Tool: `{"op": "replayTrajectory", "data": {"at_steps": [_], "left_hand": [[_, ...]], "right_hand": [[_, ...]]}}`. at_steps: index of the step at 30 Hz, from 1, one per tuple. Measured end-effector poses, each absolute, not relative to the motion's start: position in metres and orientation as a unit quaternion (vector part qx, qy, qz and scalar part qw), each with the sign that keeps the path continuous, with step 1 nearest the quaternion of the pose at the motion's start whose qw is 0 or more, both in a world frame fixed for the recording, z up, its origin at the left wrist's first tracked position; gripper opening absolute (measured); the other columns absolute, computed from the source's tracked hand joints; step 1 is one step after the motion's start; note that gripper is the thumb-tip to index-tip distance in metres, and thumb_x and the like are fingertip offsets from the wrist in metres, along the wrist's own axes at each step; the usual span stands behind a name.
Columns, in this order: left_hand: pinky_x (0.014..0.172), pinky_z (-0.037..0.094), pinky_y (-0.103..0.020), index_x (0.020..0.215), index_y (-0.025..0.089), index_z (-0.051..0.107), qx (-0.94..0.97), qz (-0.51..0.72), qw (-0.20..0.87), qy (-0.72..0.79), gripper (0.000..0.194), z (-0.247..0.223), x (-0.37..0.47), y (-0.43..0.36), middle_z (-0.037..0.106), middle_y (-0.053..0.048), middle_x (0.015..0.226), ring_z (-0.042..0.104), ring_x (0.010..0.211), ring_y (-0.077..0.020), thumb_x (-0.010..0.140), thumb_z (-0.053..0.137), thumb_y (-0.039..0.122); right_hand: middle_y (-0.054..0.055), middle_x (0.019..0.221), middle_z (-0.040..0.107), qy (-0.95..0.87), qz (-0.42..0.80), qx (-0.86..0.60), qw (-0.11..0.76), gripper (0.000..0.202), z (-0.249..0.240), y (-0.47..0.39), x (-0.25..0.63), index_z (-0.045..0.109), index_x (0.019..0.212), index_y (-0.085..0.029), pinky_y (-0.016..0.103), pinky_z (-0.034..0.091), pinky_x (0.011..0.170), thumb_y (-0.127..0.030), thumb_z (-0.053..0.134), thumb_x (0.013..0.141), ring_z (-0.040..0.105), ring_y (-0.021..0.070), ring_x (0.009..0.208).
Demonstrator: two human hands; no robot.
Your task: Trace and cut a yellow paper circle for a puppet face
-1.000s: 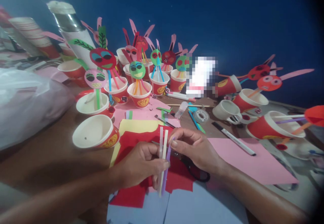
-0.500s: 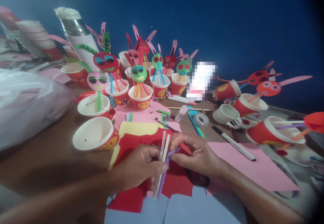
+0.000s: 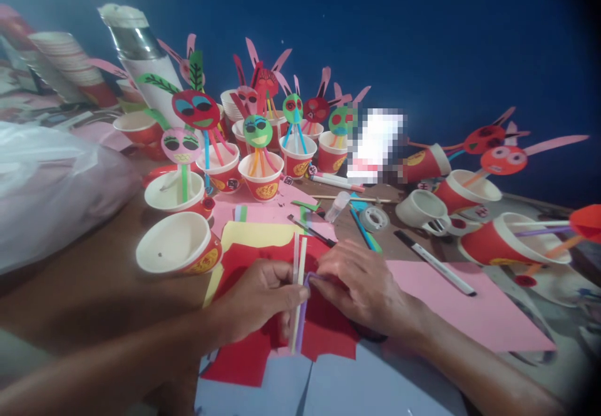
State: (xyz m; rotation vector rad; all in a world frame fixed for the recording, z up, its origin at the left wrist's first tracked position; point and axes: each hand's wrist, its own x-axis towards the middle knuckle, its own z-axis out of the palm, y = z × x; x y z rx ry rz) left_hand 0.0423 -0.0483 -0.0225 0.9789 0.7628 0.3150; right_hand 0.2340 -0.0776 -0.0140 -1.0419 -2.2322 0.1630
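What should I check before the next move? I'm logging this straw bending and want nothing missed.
1. Left hand pinches the straws upright: ok.
2. Right hand has the purple straw bent over at the top: ok.
3. White straws stand straight, not bent: ok.
4. Red paper lies under both hands: ok.
5. Empty cup stands apart from the hands: ok.
6. How firm the grip is: cannot tell.

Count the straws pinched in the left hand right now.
3: two pale straws stand upright, side by side, in the left hand; one purple straw beside them is bent over at its top by the right hand. More may be hidden.
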Motion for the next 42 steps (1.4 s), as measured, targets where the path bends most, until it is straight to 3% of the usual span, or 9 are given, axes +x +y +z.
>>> {"op": "replayTrajectory", "data": {"at_steps": [6, 13, 17, 22, 25, 29, 34, 39, 42], "left_hand": [[0.039, 0.043, -0.017, 0.070, 0.014, 0.057, 0.450, 0.175, 0.809, 0.335, 0.019, -0.0258, 0.0443, -0.0464, 0.056, 0.004, 0.043, 0.055, 0.038, -0.0088, 0.075, 0.062, 0.031], [0.036, 0.044, -0.020, 0.067, 0.015, 0.055, 0.454, 0.135, 0.806, 0.356, 0.021, -0.0203, 0.0423, -0.0471, 0.056, 0.003, 0.042, 0.054, 0.036, -0.0110, 0.072, 0.063, 0.034], [0.037, 0.041, -0.018, 0.068, 0.014, 0.057, 0.459, 0.152, 0.798, 0.360, 0.019, -0.0218, 0.0422, -0.0475, 0.056, 0.003, 0.042, 0.054, 0.037, -0.0105, 0.072, 0.063, 0.032], [0.038, 0.040, -0.017, 0.066, 0.014, 0.056, 0.459, 0.162, 0.795, 0.363, 0.018, -0.0221, 0.0437, -0.0466, 0.056, 0.003, 0.041, 0.054, 0.037, -0.0095, 0.071, 0.063, 0.030], [0.039, 0.040, -0.017, 0.066, 0.014, 0.056, 0.467, 0.162, 0.792, 0.359, 0.017, -0.0216, 0.0438, -0.0455, 0.056, 0.003, 0.042, 0.054, 0.038, -0.0091, 0.072, 0.062, 0.029], [0.039, 0.040, -0.018, 0.066, 0.014, 0.056, 0.478, 0.146, 0.786, 0.364, 0.020, -0.0197, 0.0433, -0.0451, 0.056, 0.003, 0.042, 0.054, 0.038, -0.0097, 0.072, 0.062, 0.032], [0.039, 0.040, -0.019, 0.067, 0.014, 0.056, 0.480, 0.155, 0.783, 0.364, 0.022, -0.0212, 0.0424, -0.0438, 0.055, 0.003, 0.042, 0.053, 0.038, -0.0101, 0.072, 0.062, 0.034], [0.038, 0.035, -0.016, 0.075, 0.014, 0.060, 0.501, 0.162, 0.766, 0.370, 0.021, -0.0249, 0.0397, -0.0407, 0.053, 0.004, 0.044, 0.049, 0.037, -0.0075, 0.074, 0.062, 0.035], [0.038, 0.032, -0.015, 0.077, 0.014, 0.062, 0.513, 0.171, 0.752, 0.377, 0.020, -0.0233, 0.0382, -0.0396, 0.051, 0.005, 0.044, 0.046, 0.037, -0.0056, 0.075, 0.062, 0.034]], "right_hand": [[0.001, 0.065, 0.058, -0.814, 0.035, -0.434, 0.385, 0.012, -0.0235, -0.0833, 0.2232, 0.049, 0.074, -0.019, 0.027, 0.039, 0.059, -0.014, 0.058, 0.080, 0.049, 0.0133, 0.061], [0.005, 0.080, 0.064, -0.805, 0.117, -0.438, 0.383, 0.013, -0.0159, -0.0807, 0.2289, 0.055, 0.093, -0.016, 0.029, 0.043, 0.068, -0.014, 0.058, 0.080, 0.056, 0.0150, 0.073], [0.003, 0.071, 0.062, -0.822, 0.093, -0.424, 0.368, 0.003, -0.0195, -0.0806, 0.2291, 0.055, 0.082, -0.017, 0.028, 0.041, 0.063, -0.015, 0.057, 0.081, 0.053, 0.0144, 0.066], [0.002, 0.065, 0.059, -0.829, 0.055, -0.416, 0.369, 0.007, -0.0237, -0.0812, 0.2270, 0.053, 0.077, -0.017, 0.028, 0.039, 0.060, -0.012, 0.057, 0.080, 0.050, 0.0139, 0.061], [0.003, 0.071, 0.062, -0.815, 0.085, -0.424, 0.385, 0.006, -0.0236, -0.0806, 0.2275, 0.055, 0.082, -0.017, 0.028, 0.042, 0.064, -0.013, 0.058, 0.080, 0.053, 0.0141, 0.067], [0.005, 0.085, 0.065, -0.802, 0.111, -0.435, 0.395, 0.019, -0.0225, -0.0801, 0.2286, 0.055, 0.100, -0.017, 0.028, 0.044, 0.072, -0.014, 0.059, 0.081, 0.057, 0.0144, 0.077], [0.002, 0.089, 0.065, -0.784, 0.142, -0.457, 0.395, 0.026, -0.0225, -0.0818, 0.2280, 0.054, 0.107, -0.020, 0.026, 0.045, 0.075, -0.016, 0.059, 0.081, 0.059, 0.0138, 0.081], [0.000, 0.087, 0.063, -0.705, 0.269, -0.519, 0.402, 0.042, -0.0207, -0.0836, 0.2265, 0.042, 0.124, -0.024, 0.026, 0.047, 0.073, -0.021, 0.055, 0.084, 0.060, 0.0134, 0.077], [-0.001, 0.083, 0.062, -0.666, 0.332, -0.539, 0.396, 0.027, -0.0180, -0.0842, 0.2259, 0.048, 0.114, -0.024, 0.024, 0.047, 0.067, -0.025, 0.051, 0.087, 0.059, 0.0125, 0.072]]}}
